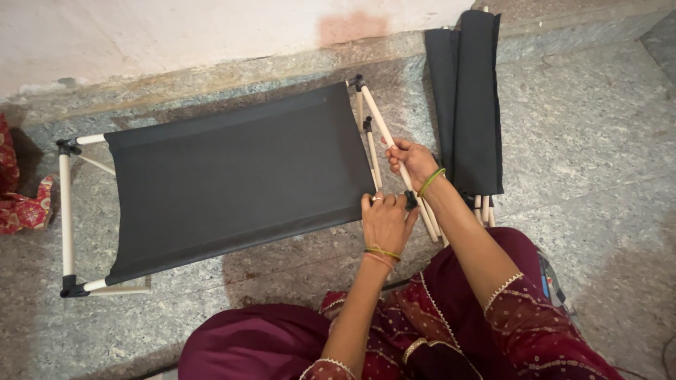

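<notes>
Grey speckled stone floor (pixel 598 141) underfoot, meeting a pale plastered wall (pixel 176 35) along a low stone skirting at the top of the view. The person sits on the floor in maroon embroidered clothing (pixel 451 317), both forearms reaching forward. The left hand (pixel 386 222), bangles at the wrist, is palm down with its fingers curled over the near right corner of the black fabric panel (pixel 232 176), right beside a black plastic connector (pixel 410 200); whether the fingers actually pinch the cloth I cannot tell. The right hand (pixel 412 160), green bangle at the wrist, is closed around a white rod (pixel 386 130), fingers wrapped tight on it. That rod runs on a diagonal from a black joint at the panel's far right corner down toward the person's lap. The frame itself lies flat on the floor just in front of the knees, its long axis going left to right and tilted slightly, the right end farther away; 1 white side tube (pixel 65 211) closes the left end between 2 black corner joints. Just right of the hands, a folded bundle of black fabric and rods (pixel 468 105) lies lengthwise, pointing away toward the wall. A red patterned cloth (pixel 17 204) sits at the far left edge.
</notes>
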